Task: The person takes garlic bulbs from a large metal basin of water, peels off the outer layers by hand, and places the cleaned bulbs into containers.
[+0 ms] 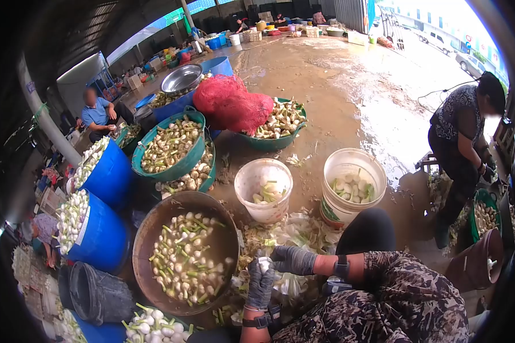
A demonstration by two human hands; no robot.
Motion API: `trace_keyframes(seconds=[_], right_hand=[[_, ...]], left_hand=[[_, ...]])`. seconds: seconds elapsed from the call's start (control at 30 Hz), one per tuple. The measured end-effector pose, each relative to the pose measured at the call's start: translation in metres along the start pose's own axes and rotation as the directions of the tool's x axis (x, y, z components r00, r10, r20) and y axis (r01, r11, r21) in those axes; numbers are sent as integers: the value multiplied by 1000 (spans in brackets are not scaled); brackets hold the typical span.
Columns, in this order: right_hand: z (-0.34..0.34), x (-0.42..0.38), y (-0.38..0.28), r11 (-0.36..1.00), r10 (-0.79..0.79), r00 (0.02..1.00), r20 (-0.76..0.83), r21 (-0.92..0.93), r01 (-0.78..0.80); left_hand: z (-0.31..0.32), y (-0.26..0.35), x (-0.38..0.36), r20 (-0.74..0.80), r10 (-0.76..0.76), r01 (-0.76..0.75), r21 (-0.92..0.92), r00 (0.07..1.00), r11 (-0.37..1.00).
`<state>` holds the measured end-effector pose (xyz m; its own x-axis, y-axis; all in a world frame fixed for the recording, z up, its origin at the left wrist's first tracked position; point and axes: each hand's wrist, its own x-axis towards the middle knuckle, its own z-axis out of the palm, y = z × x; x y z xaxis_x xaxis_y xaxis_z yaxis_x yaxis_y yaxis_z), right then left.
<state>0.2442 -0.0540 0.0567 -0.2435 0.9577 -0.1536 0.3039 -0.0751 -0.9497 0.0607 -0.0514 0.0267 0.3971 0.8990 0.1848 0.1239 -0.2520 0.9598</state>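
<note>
Both my hands wear dark gloves and meet over a heap of pale peelings point(303, 234). A white garlic bulb point(264, 264) shows between them. My left hand point(260, 284) has its fingers wrapped around the bulb from below. From the right, my right hand point(293, 260) closes its fingers on the same bulb. To their left stands a wide brown tub point(140, 251) of murky water with many garlic bulbs point(191, 251) floating in it. Beyond my hands are two white buckets, a smaller one point(263, 212) and a larger one point(333, 197), each holding peeled bulbs.
Blue barrels point(106, 234) heaped with garlic line the left. Green basins point(197, 157), a red mesh sack point(232, 106) and a metal bowl point(181, 79) stand ahead. One person point(460, 137) bends over at the right; another point(100, 111) sits at the left. A black bucket point(100, 294) is lower left.
</note>
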Motion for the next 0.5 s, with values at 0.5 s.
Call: trace_keyframes(seconds=[0.5], right_hand=[[-30, 32, 53, 740, 167, 977, -132, -638, -213]], left_hand=[[-3, -2, 1, 25, -305, 193, -824, 952, 533]])
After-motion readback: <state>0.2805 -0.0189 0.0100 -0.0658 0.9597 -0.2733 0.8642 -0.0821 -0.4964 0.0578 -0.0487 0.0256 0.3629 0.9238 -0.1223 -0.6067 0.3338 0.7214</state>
